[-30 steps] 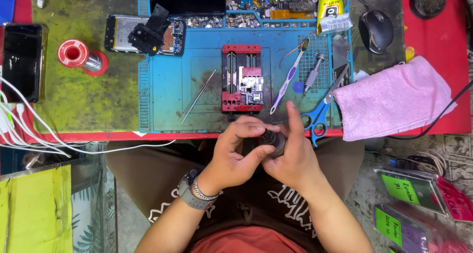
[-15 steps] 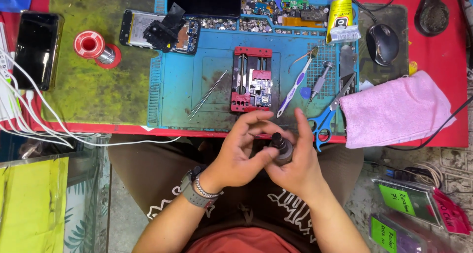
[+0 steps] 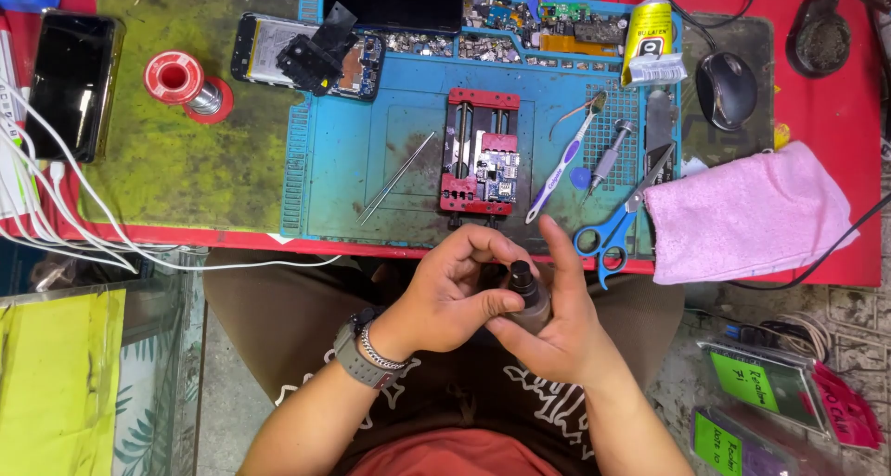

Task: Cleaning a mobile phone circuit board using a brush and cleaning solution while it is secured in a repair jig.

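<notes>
Over my lap, just below the table's front edge, both hands meet on a small dark bottle with a black cap (image 3: 526,290). My right hand (image 3: 557,323) cups the bottle's body from below, index finger stretched upward. My left hand (image 3: 455,295), a watch and bracelet on its wrist, presses its thumb against the bottle's side, its fingers curled over near the cap. Straight ahead on the blue work mat (image 3: 353,160) a red clamp holds a small circuit board (image 3: 483,165).
On the mat lie tweezers (image 3: 397,177), a purple-and-white toothbrush (image 3: 561,165), a small screwdriver (image 3: 611,151), blue-handled scissors (image 3: 614,221) and an opened phone (image 3: 311,54). A pink cloth (image 3: 747,216), a mouse (image 3: 726,88), a glue tube (image 3: 648,26), a red solder spool (image 3: 181,79) and white cables (image 3: 56,216) surround it.
The view has shifted, so the table sits slightly lower and to the right in frame. The bottle's cap is more exposed as my left fingers moved off its top.
</notes>
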